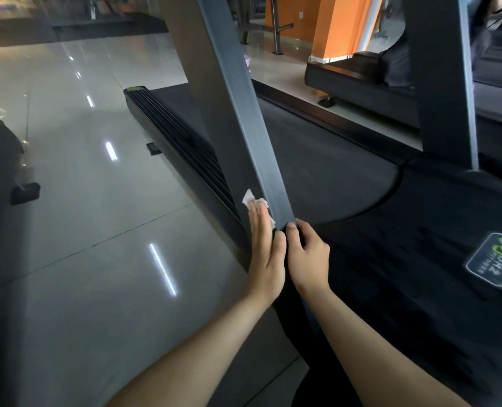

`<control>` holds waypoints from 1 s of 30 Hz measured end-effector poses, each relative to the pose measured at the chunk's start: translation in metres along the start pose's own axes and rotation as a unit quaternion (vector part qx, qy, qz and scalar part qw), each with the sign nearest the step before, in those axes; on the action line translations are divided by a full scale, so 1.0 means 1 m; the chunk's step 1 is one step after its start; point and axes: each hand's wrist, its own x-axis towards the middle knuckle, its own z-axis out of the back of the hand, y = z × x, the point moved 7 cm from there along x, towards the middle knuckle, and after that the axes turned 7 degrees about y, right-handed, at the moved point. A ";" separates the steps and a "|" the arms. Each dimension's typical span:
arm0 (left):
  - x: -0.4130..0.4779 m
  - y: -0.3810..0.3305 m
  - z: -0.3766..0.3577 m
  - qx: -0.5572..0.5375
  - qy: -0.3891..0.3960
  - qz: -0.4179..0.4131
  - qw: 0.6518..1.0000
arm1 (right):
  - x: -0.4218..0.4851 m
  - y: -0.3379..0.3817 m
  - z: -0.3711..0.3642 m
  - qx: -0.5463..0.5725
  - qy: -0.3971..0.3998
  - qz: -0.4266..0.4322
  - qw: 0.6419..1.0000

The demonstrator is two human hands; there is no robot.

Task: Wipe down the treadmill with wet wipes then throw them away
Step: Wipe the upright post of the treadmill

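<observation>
A grey upright post [244, 113] of the treadmill slants down to its black base cover [420, 259]. My left hand [266, 251] presses a white wet wipe [251, 199] flat against the post's left face near its foot, fingers straight. My right hand [307, 254] curls round the foot of the post from the right side, thumb on its front edge. The dark running belt [326, 160] lies behind the post, with a ribbed black side rail [185, 136] on the left.
Glossy grey tiled floor [82, 215] stretches to the left. A dark machine foot [6, 165] stands at the far left. A second treadmill [361, 80] and another grey post [446, 83] are at the right, with an orange pillar [338, 24] behind.
</observation>
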 end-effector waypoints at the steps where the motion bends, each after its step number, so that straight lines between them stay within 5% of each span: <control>1: -0.004 -0.001 -0.001 -0.004 0.011 -0.008 1.000 | 0.001 0.000 0.000 0.005 -0.004 -0.002 1.000; 6: -0.012 0.023 -0.011 -0.083 0.012 0.067 0.994 | -0.003 -0.003 -0.002 0.012 -0.018 0.001 1.000; 9: -0.026 0.047 -0.016 -0.214 -0.025 0.168 0.962 | -0.002 -0.007 -0.002 0.001 -0.018 0.002 1.000; 14: -0.042 0.102 -0.026 -0.250 0.013 0.290 0.924 | -0.011 -0.025 0.006 0.000 -0.016 -0.022 1.000; 19: -0.037 0.028 -0.028 -0.093 0.018 0.166 0.981 | -0.030 -0.049 0.007 -0.013 -0.015 -0.048 0.999; 24: -0.051 0.024 -0.034 -0.091 0.061 0.109 0.988 | -0.032 -0.051 0.005 0.003 -0.036 -0.040 0.999; 30: -0.069 0.109 -0.044 -0.255 0.022 0.279 0.925 | -0.036 -0.061 0.007 0.036 -0.041 -0.031 0.998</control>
